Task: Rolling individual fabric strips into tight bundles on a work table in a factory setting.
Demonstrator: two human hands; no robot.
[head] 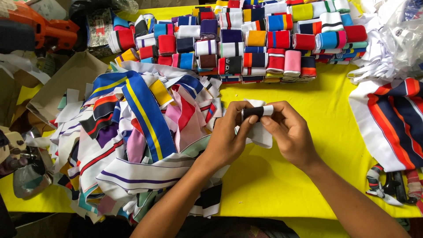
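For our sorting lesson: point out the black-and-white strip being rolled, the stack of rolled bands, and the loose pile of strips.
Black-and-white strip (257,111), head view, on its black band between the fingers.
Stack of rolled bands (255,39), head view, on an orange roll mid-stack.
Loose pile of strips (147,117), head view, on the blue-and-yellow strip.

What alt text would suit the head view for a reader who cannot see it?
Two hands, left hand and right hand, roll a white-and-black fabric strip above a yellow table. A loose strip pile lies left; stacked rolls sit behind.

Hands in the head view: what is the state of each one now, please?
Left hand: closed on the small white fabric strip with a black band.
Right hand: closed on the same strip.
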